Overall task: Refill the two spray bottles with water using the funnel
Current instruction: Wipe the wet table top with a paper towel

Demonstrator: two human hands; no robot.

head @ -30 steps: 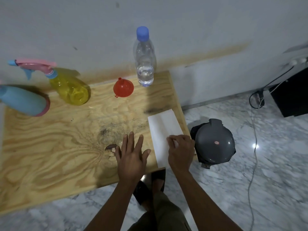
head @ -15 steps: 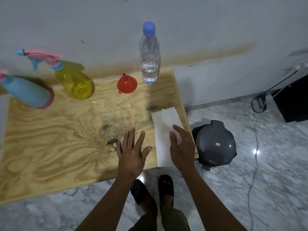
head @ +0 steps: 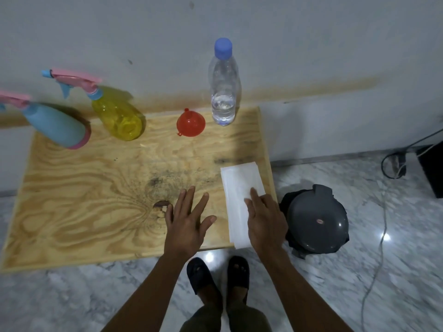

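A yellow spray bottle [head: 117, 116] with a pink trigger and a blue spray bottle [head: 56, 127] stand at the back left of the plywood table [head: 72, 188]. A red funnel [head: 190, 123] sits mouth down near the back edge. Beside it stands a clear water bottle [head: 223, 92] with a blue cap, about a third full. My left hand [head: 189, 218] rests flat on the wood with fingers spread. My right hand [head: 265, 218] lies with straight fingers on a white folded tissue [head: 236, 188] at the table's right front.
A grey domed bin lid [head: 318, 220] sits on the marble floor just right of the table. A cable [head: 381, 236] runs across the floor to a dark box [head: 434, 168] at the far right. My feet in dark slippers [head: 217, 276] stand below the front edge.
My right hand went from curled fingers on the tissue to straight fingers pressing on it. The tissue now lies flatter. My left hand stayed flat on the wood.
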